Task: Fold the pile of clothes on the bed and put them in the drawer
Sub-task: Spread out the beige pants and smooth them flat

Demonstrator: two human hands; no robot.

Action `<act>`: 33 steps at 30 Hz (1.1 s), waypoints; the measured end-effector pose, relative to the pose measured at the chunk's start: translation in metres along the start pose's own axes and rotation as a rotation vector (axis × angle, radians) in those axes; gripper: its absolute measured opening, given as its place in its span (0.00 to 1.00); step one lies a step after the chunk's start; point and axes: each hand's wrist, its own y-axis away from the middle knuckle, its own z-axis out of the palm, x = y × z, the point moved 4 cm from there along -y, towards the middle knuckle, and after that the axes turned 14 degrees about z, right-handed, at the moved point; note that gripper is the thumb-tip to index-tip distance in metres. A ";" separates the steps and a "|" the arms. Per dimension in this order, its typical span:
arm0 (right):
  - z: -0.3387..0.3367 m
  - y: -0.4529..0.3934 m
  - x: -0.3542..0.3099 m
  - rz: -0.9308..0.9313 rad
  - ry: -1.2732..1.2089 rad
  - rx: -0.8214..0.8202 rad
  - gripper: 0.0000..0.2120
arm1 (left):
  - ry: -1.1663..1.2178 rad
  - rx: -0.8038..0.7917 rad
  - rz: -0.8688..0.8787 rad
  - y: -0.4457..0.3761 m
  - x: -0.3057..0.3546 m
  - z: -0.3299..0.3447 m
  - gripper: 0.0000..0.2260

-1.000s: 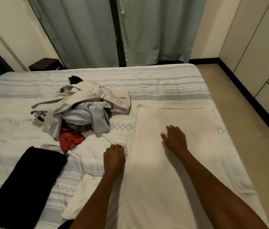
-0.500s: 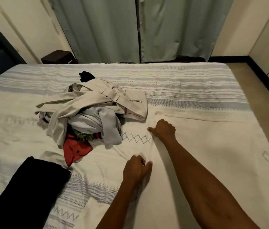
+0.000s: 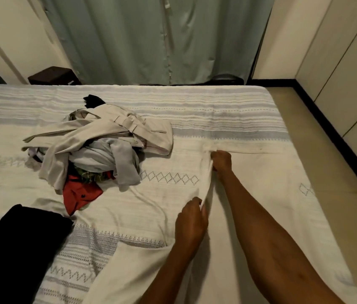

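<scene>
White cloth (image 3: pixel 261 216) left edge pinched by left hand (image 3: pixel 191 220) and right hand (image 3: pixel 221 161), clothes pile (image 3: pixel 98 150) beside

We note right hand (image 3: pixel 221 161), flat on cream garment (image 3: pixel 261 194) one second ago, now at its far left corner, fingers curled, pinching edge. Left hand (image 3: pixel 191 220) likewise shifts from resting knuckles-down at the edge to gripping it. We observe left edge of garment lifted off bedspread (image 3: pixel 195 110) between both hands, bunched into raised ridge.
</scene>
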 end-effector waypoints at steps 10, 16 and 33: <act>-0.067 0.002 0.019 -0.126 0.196 0.074 0.21 | 0.023 -0.404 0.125 0.013 0.033 0.076 0.11; -0.061 -0.010 0.026 -0.173 0.181 0.052 0.21 | 0.053 -0.425 0.143 0.007 0.031 0.073 0.15; -0.057 -0.071 0.001 -0.107 0.120 0.005 0.16 | 0.070 -0.423 0.052 -0.035 0.006 0.088 0.14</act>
